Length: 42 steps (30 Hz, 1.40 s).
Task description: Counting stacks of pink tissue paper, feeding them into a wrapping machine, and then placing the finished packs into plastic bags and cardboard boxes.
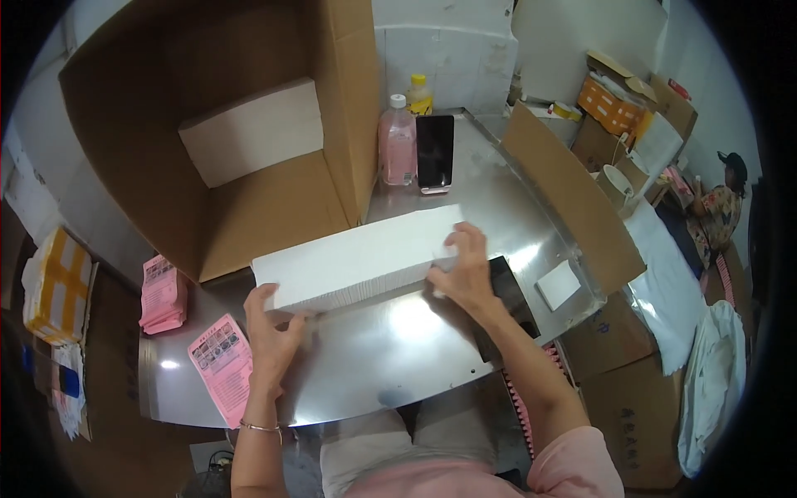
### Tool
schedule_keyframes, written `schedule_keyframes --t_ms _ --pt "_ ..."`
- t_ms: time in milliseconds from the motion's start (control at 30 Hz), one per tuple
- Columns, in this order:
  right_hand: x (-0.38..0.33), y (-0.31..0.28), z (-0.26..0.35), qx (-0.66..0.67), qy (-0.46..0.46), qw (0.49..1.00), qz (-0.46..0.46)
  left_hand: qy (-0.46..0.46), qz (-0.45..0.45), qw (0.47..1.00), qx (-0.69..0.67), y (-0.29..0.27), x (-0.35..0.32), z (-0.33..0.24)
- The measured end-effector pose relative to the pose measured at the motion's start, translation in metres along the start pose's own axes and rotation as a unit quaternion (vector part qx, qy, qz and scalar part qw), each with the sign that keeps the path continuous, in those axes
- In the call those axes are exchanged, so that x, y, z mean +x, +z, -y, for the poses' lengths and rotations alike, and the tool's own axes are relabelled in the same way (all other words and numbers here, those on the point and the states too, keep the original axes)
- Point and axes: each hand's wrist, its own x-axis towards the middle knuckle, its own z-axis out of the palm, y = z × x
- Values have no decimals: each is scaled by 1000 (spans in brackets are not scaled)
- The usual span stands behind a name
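A long white stack of thin flat sheets (357, 257) lies across the shiny metal table (398, 349). My left hand (272, 328) grips its left end, fingers curled over the near edge. My right hand (463, 270) presses on its right end. Behind the stack stands a big open cardboard box (249, 207) on its side, with another white block (253, 131) inside at the back.
Pink leaflets lie at the left: one sheet (222, 365) near my left wrist, a pile (162, 295) further left. A pink bottle (398, 143), a yellow-capped bottle (419, 95) and a dark phone (435, 153) stand at the back. A small white pad (558, 285) and cartons (623, 398) sit right. A person (721, 207) sits far right.
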Motion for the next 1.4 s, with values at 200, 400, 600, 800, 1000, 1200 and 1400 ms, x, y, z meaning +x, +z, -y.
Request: schedule_keyframes --t_ms 200,400,600,800,1000,1200,1400 --pt "19 -91 -40 -383 -48 922 39 -154 -37 981 -109 -25 12 -28" --pt "11 -34 -34 -51 91 986 128 -120 31 989 -83 -17 38 -11" --pt "10 -12 -58 45 269 958 86 -201 36 963 -178 -24 35 -21" --pt "27 0 -36 -21 324 933 156 -174 24 974 -141 -14 38 -4" --pt "-3 17 23 151 163 972 72 -156 39 987 -22 -10 44 -32" --pt "-3 28 42 54 -9 992 112 -137 45 989 27 10 49 -34" --pt "-3 53 49 -13 5 999 46 -132 55 989 33 17 52 -36"
